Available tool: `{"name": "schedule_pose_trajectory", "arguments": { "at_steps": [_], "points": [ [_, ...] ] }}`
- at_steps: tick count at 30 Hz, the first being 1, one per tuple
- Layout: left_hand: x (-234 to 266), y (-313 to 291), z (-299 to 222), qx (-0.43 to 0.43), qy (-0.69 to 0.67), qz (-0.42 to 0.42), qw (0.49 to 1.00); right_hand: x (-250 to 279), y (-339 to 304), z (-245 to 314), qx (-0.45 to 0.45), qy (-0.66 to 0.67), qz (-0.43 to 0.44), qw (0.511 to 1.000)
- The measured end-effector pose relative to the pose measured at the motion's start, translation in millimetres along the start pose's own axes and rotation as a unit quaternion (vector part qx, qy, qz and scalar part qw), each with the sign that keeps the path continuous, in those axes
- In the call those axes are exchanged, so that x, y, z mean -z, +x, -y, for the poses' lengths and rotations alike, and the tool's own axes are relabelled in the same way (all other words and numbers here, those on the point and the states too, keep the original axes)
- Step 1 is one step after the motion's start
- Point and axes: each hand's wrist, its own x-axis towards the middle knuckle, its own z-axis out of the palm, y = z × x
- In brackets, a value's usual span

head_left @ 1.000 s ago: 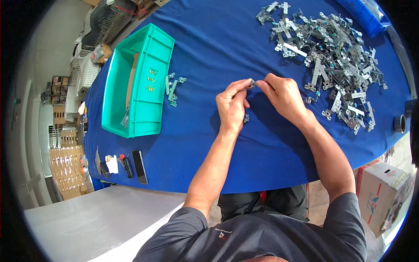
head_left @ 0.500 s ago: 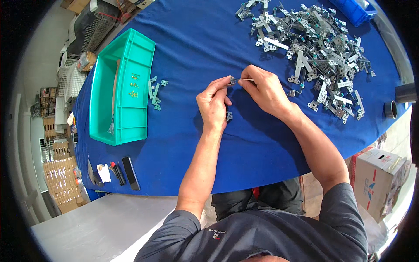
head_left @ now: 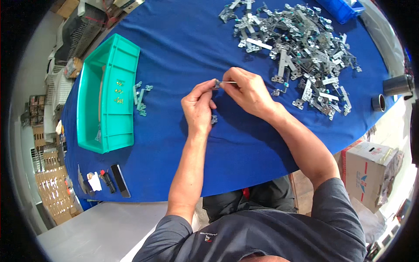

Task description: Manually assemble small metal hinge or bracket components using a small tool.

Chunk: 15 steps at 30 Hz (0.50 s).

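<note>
My left hand is closed on a silver metal bracket. One end of this bracket shows below my fingers, and its other end is between my thumb and index fingertips. My right hand is pinched just beside that upper end, with a thin metal rod running between its fingers. Whether the rod is a tool or part of the bracket I cannot tell. Further right lies a large pile of similar metal brackets, some with small teal pieces. A few more brackets rest by the green bin.
The green plastic bin stands on the blue cloth at left. Near the front edge lie a phone and a black tool. A blue bin is at far right, a dark cylinder at the right edge, a carton below.
The whole view has shifted slightly, so the table's things appear further left. Both hands stay together at the bracket with the same hold.
</note>
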Motion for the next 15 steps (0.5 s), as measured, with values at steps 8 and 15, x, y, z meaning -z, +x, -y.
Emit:
{"name": "schedule_pose_trajectory", "arguments": {
  "at_steps": [8, 15],
  "points": [
    [1.8, -0.3, -0.9, -0.033, 0.047, -0.003, 0.998, -5.2, -0.4, -2.5, 0.008, -0.021, -0.007, 1.000],
    [1.0, 0.7, -2.2, -0.007, 0.021, -0.010, 1.000, -1.4, -0.8, 4.8, -0.021, -0.043, 0.021, 0.999]
  ]
}}
